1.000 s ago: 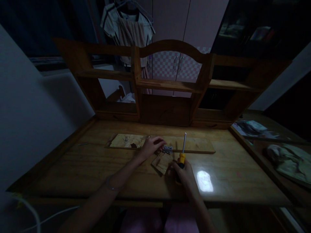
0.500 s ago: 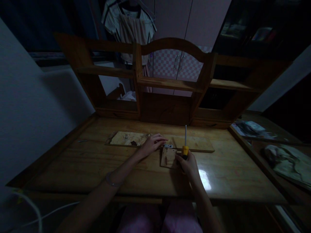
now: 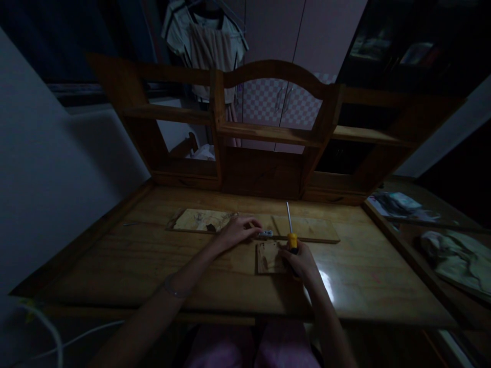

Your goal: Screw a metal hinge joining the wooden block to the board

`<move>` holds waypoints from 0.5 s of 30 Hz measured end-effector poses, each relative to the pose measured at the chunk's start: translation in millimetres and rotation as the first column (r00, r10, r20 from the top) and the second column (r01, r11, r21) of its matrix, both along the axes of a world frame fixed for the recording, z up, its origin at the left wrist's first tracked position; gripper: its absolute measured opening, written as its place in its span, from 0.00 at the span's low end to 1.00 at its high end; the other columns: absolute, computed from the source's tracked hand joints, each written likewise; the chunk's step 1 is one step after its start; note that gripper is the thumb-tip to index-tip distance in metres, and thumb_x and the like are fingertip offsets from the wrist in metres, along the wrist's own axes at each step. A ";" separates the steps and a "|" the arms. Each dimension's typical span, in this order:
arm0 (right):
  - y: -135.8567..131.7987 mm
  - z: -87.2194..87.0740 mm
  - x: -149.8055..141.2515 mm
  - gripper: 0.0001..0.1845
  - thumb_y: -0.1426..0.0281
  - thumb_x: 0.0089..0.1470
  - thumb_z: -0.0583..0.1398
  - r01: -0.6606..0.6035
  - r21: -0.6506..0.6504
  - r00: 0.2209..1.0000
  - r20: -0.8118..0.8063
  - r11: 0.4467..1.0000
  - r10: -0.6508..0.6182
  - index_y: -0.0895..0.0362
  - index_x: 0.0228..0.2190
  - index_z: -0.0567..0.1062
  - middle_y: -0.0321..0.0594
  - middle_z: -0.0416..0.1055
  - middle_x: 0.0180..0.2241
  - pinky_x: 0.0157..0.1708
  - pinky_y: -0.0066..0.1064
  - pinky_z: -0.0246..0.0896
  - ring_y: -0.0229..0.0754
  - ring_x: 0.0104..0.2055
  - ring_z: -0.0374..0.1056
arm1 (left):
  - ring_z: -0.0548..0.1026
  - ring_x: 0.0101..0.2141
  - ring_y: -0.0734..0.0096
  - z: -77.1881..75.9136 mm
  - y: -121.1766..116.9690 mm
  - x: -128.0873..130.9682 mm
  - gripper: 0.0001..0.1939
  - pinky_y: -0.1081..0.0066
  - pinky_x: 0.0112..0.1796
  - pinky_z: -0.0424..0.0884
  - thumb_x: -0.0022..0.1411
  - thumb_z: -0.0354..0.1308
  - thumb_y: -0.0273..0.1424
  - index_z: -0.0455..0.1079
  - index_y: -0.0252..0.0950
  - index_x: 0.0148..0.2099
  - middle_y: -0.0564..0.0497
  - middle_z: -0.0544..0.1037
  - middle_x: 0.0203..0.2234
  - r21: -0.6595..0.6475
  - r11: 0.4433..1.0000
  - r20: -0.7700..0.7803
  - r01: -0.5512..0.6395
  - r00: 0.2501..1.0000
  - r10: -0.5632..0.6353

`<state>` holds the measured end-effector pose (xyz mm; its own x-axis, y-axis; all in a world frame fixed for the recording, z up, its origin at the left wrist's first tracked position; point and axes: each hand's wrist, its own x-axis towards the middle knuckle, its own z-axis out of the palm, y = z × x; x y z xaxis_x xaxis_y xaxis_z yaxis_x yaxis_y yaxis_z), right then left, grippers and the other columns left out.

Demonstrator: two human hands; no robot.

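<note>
A long wooden board (image 3: 307,228) lies across the desk (image 3: 364,286). My left hand (image 3: 237,231) rests on it, fingers curled and pinching a small metal hinge (image 3: 265,233) at its near edge. A small square wooden piece (image 3: 269,257) lies just below the hinge. My right hand (image 3: 301,259) is closed round the yellow handle of a screwdriver (image 3: 290,231) and also touches the right edge of the small piece. The screwdriver's shaft points away from me over the board.
A wooden hutch (image 3: 268,133) with shelves stands at the back of the desk. Clothes (image 3: 205,46) hang behind it. Papers and cloth (image 3: 452,250) lie on a side surface at the right. White cables (image 3: 46,332) run at the lower left. A small thin object (image 3: 131,223) lies far left.
The small wooden piece was turned from a slanted lie to square below the hinge. My right hand moved up with the screwdriver. My left hand stayed on the hinge.
</note>
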<state>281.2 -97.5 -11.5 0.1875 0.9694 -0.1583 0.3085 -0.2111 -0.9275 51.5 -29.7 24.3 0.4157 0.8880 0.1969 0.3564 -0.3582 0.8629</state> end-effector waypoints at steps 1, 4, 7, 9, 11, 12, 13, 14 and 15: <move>-0.3 -0.7 1.8 0.12 0.66 0.37 0.63 0.002 -0.003 1.000 -0.006 1.000 -0.002 0.55 0.26 0.66 0.30 0.64 0.20 0.19 0.27 0.56 0.36 0.20 0.61 | 0.77 0.28 0.71 2.4 -1.9 -1.6 0.10 0.74 0.30 0.69 0.56 0.63 0.37 0.78 0.36 0.36 0.51 0.81 0.30 -0.058 0.998 0.000 0.024 1.000 -0.024; -0.3 -5.3 6.2 0.13 0.64 0.38 0.62 -0.002 -0.016 1.000 -0.029 1.000 0.002 0.55 0.26 0.65 0.29 0.63 0.19 0.19 0.27 0.56 0.36 0.19 0.61 | 0.77 0.29 0.69 8.1 -11.7 -7.4 0.12 0.74 0.28 0.70 0.53 0.65 0.38 0.76 0.35 0.35 0.49 0.81 0.29 -0.214 0.976 0.068 0.048 0.997 -0.034; 0.4 -9.5 8.2 0.13 0.63 0.38 0.63 -0.002 -0.033 0.999 -0.046 0.999 0.000 0.55 0.26 0.65 0.30 0.63 0.19 0.19 0.27 0.56 0.36 0.19 0.61 | 0.79 0.33 0.66 4.7 -27.0 -11.6 0.13 0.73 0.32 0.72 0.53 0.66 0.39 0.75 0.34 0.34 0.47 0.81 0.31 -0.309 0.949 0.180 -0.067 0.975 0.128; 0.9 -9.9 8.6 0.13 0.64 0.38 0.63 0.003 -0.042 0.999 -0.050 0.999 -0.005 0.55 0.26 0.65 0.30 0.63 0.19 0.18 0.27 0.56 0.36 0.19 0.61 | 0.79 0.35 0.65 -3.8 -37.6 -10.6 0.15 0.73 0.32 0.72 0.53 0.66 0.41 0.75 0.33 0.34 0.45 0.81 0.33 -0.359 0.922 0.238 -0.148 0.940 0.243; 1.1 -8.2 8.6 0.13 0.64 0.37 0.63 -0.001 -0.043 0.999 -0.052 0.999 -0.001 0.55 0.26 0.66 0.30 0.64 0.19 0.19 0.27 0.56 0.35 0.19 0.61 | 0.79 0.36 0.64 -14.1 -45.6 -6.2 0.16 0.74 0.30 0.71 0.53 0.65 0.42 0.74 0.33 0.36 0.44 0.81 0.35 -0.392 0.904 0.279 -0.171 0.914 0.295; 1.1 -7.0 8.6 0.13 0.65 0.37 0.63 -0.004 -0.040 0.999 -0.053 0.999 0.002 0.55 0.26 0.66 0.30 0.64 0.19 0.19 0.27 0.56 0.35 0.19 0.61 | 0.79 0.36 0.64 -18.6 -48.2 -3.1 0.16 0.74 0.30 0.71 0.53 0.65 0.42 0.74 0.33 0.36 0.44 0.81 0.36 -0.401 0.899 0.295 -0.176 0.904 0.309; 0.9 -5.9 8.6 0.13 0.65 0.37 0.63 -0.007 -0.035 0.998 -0.055 0.999 0.006 0.55 0.25 0.66 0.30 0.64 0.19 0.19 0.27 0.56 0.35 0.19 0.61 | 0.79 0.36 0.64 -22.1 -49.9 0.3 0.16 0.74 0.30 0.71 0.54 0.65 0.42 0.74 0.33 0.37 0.44 0.81 0.37 -0.402 0.898 0.309 -0.181 0.896 0.319; 0.6 -5.0 8.6 0.13 0.65 0.36 0.63 -0.011 -0.032 0.998 -0.057 0.999 0.009 0.55 0.25 0.66 0.30 0.64 0.18 0.19 0.27 0.56 0.35 0.19 0.60 | 0.79 0.37 0.64 -24.3 -50.8 3.5 0.16 0.74 0.31 0.71 0.54 0.65 0.42 0.74 0.34 0.37 0.44 0.81 0.37 -0.398 0.897 0.319 -0.192 0.888 0.331; 0.2 -4.4 8.5 0.13 0.65 0.37 0.63 -0.014 -0.028 0.998 -0.061 0.999 0.012 0.55 0.25 0.65 0.30 0.64 0.18 0.19 0.27 0.56 0.35 0.19 0.60 | 0.79 0.37 0.64 -25.2 -51.3 6.5 0.16 0.74 0.33 0.72 0.54 0.65 0.41 0.74 0.34 0.37 0.44 0.81 0.37 -0.390 0.898 0.328 -0.204 0.881 0.342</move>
<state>289.7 -97.3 -15.8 0.1638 0.9666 -0.1971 0.2543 -0.2344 -0.9383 58.0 -81.0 -0.9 0.1010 0.9941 -0.0407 0.0174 0.0391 0.9991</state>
